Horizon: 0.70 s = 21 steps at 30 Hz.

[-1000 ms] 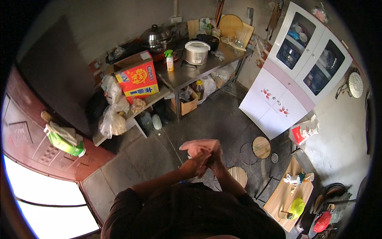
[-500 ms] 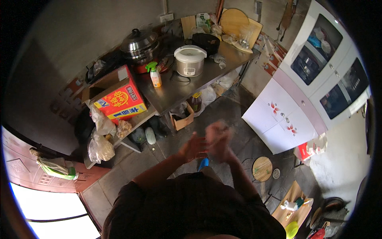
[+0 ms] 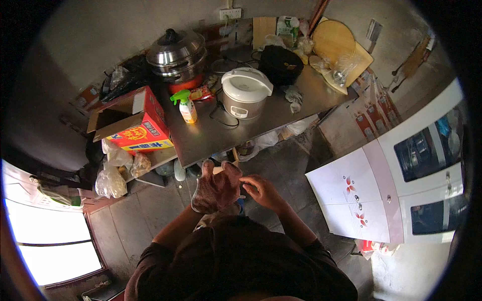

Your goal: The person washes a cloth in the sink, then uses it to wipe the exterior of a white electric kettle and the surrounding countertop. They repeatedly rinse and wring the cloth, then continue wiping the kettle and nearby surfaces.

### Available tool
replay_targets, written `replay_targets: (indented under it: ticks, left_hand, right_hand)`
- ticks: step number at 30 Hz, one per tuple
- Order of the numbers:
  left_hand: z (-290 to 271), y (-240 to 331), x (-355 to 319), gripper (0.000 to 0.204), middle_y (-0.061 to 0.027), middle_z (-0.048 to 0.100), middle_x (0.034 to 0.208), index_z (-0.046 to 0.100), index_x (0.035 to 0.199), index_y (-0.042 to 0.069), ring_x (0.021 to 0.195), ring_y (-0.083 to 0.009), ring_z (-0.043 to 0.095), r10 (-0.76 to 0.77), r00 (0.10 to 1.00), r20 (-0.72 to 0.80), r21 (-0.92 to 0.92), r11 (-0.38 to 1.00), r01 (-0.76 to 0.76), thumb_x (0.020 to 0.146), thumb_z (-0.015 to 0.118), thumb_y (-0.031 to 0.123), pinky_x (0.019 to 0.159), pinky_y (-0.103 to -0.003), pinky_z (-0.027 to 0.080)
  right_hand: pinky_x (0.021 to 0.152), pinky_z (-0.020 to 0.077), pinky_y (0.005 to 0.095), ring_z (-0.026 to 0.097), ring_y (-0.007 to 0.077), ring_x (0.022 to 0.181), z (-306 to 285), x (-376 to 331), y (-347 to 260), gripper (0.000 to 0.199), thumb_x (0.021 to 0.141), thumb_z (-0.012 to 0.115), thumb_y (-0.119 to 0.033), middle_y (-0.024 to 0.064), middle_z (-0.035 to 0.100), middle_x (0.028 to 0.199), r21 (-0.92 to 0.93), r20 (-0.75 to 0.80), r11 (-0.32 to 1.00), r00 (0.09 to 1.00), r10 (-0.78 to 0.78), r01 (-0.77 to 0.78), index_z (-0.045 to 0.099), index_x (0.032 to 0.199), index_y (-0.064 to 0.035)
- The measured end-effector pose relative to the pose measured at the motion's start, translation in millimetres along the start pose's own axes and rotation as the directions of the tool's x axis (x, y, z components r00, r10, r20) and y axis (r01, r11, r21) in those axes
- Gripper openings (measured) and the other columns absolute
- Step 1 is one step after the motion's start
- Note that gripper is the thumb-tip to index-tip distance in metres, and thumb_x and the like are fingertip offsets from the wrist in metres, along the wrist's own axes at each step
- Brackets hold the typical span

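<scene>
A brownish-red cloth with a pale edge stands up in front of my body, draped over my left hand. Only the left wrist and forearm show below it, and the fingers are hidden. My right hand is just right of the cloth, fingers bent and apart, with the fingertips at or very near its edge. Beyond both hands is a metal-topped table. It bears a white and silver rice cooker, a spray bottle with a green head and a lidded steel steamer pot.
An open red cardboard box sits at the table's left, above hanging plastic bags. A black pot and round wooden board are at the back. A white cabinet stands on the right. Dark tiled floor lies between.
The brownish-red cloth now shows over my left hand; both hands were bare and close together before. My right hand has moved slightly left and down. The view has shifted toward the table.
</scene>
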<state>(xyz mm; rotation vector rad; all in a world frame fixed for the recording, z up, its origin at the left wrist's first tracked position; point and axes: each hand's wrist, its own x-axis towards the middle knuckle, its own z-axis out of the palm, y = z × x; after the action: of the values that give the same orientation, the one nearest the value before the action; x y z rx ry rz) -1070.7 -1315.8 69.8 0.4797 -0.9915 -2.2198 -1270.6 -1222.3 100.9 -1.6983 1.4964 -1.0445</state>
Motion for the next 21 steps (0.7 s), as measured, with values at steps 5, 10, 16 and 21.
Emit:
replay_targets:
  ticks: [5,10,16,21]
  left_hand:
    - [-30.0,-26.1,62.6,0.024,-0.0081,0.051,0.093,0.051,0.101,0.007,0.083,-0.0215,0.051,0.230,0.969,-0.090,0.219,0.954,-0.206,0.091,0.053,0.029,0.069,-0.035,0.043]
    - [-38.5,-23.1,136.2,0.012,-0.0022,0.050,0.084,0.049,0.092,0.010,0.081,-0.0169,0.047,0.375,0.922,-0.097,0.174,0.919,-0.355,0.094,0.049,0.022,0.071,-0.030,0.041]
    - [28.1,35.3,184.0,0.035,-0.0066,0.057,0.102,0.052,0.115,0.012,0.094,-0.0190,0.052,0.247,0.966,-0.072,-0.133,0.958,-0.255,0.094,0.049,0.040,0.078,-0.037,0.043]
    - [12.1,23.4,212.8,0.038,-0.0085,0.059,0.103,0.054,0.102,0.009,0.091,-0.0208,0.052,0.200,0.932,-0.303,0.299,0.948,-0.106,0.095,0.044,0.045,0.083,-0.039,0.042]
  right_hand:
    - [0.080,0.0516,0.0332,0.065,0.0216,0.095,-50.3,37.3,46.5,0.026,0.093,0.059,-0.013,0.0120,0.065,0.104,0.040,0.076,0.980,0.979,0.190,-0.194,0.059,0.118,-0.0049]
    - [0.078,0.0527,0.0360,0.065,0.0237,0.096,-130.1,85.0,87.2,0.026,0.094,0.057,-0.015,0.0135,0.065,0.107,-0.035,0.048,0.982,0.981,0.188,-0.186,0.058,0.118,-0.0042]
    - [0.076,0.0528,0.0364,0.067,0.0254,0.093,-166.1,144.6,125.3,0.026,0.092,0.060,-0.017,0.0155,0.067,0.101,-0.016,0.034,0.992,0.992,0.123,-0.123,0.060,0.115,-0.0036]
    - [0.071,0.0529,0.0362,0.068,0.0272,0.083,-181.1,196.7,156.4,0.026,0.090,0.062,-0.020,0.0160,0.068,0.091,-0.076,0.282,0.994,0.954,0.103,-0.085,0.062,0.109,-0.0019]
